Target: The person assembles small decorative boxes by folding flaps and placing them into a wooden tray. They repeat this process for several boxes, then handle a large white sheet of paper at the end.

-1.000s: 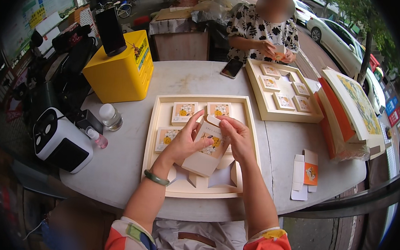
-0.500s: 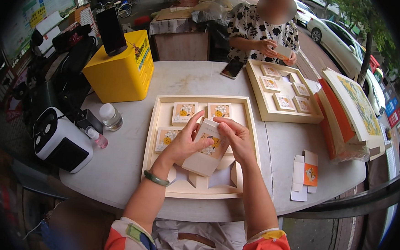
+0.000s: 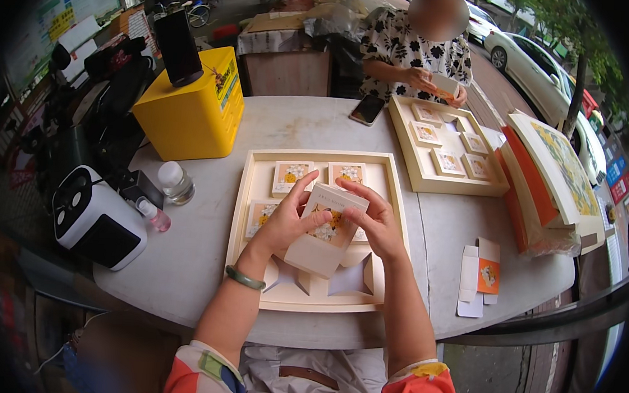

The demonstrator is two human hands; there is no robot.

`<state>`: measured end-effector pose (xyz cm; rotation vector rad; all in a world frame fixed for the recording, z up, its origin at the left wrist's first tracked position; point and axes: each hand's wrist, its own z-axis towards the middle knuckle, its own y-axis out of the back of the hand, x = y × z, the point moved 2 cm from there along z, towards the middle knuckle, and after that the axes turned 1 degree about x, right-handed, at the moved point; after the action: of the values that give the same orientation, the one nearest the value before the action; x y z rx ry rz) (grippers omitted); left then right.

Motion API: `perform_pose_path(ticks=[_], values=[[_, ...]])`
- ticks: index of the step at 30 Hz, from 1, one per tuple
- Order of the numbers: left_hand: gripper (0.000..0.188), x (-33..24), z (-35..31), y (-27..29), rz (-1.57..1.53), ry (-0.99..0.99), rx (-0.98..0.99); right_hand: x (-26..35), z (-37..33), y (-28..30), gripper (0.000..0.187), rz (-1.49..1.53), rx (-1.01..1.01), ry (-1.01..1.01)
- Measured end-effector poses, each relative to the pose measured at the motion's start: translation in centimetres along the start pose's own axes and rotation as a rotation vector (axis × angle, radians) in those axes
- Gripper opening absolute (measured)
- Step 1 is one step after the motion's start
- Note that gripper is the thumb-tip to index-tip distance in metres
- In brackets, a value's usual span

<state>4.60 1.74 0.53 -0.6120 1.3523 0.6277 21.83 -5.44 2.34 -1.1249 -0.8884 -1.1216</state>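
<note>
Between my two hands is a small cream carton (image 3: pixel 323 249) with a flower print, tilted above a large cream gift box (image 3: pixel 308 305). My left hand (image 3: pixel 290 220) grips the carton's left side, thumb across its front. My right hand (image 3: pixel 375 222) holds its right side near the top, thumb on the printed face. Below, in the gift box, several small flower-printed boxes (image 3: pixel 292 177) sit in the back and middle compartments. Two front compartments (image 3: pixel 350 278) show folded card walls and nothing in them. My hands hide part of the middle row.
A second gift box (image 3: pixel 448 184) with small boxes stands back right, before a person holding a carton. Orange and cream bags (image 3: pixel 546 182), a flattened carton (image 3: pixel 480 276), a phone (image 3: pixel 367 109), a yellow drawer unit (image 3: pixel 186 124), bottles (image 3: pixel 176 183) and a white appliance (image 3: pixel 101 217) surround it.
My right hand has shifted slightly from the carton's top corner down its right side, its thumb now lower on the front. The person opposite has moved their hands a little on their carton.
</note>
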Motion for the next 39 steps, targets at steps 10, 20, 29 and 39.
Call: perform_pose_path(ticks=[10, 20, 29, 39], values=[[0.087, -0.1, 0.0, 0.0, -0.054, -0.016, 0.03, -0.7, 0.3, 0.2, 0.034, -0.098, 0.02, 0.037], [0.087, -0.3, -0.2, 0.4, -0.019, 0.014, 0.081, -1.0, 0.4, 0.7, 0.03, -0.069, -0.03, 0.017], [0.09, -0.4, -0.2, 0.3, -0.039, 0.029, 0.106, -1.1, 0.4, 0.7, 0.03, 0.114, -0.049, -0.076], [0.076, -0.4, -0.2, 0.2, 0.002, -0.014, 0.034, -0.5, 0.1, 0.0, 0.034, -0.2, -0.012, 0.024]])
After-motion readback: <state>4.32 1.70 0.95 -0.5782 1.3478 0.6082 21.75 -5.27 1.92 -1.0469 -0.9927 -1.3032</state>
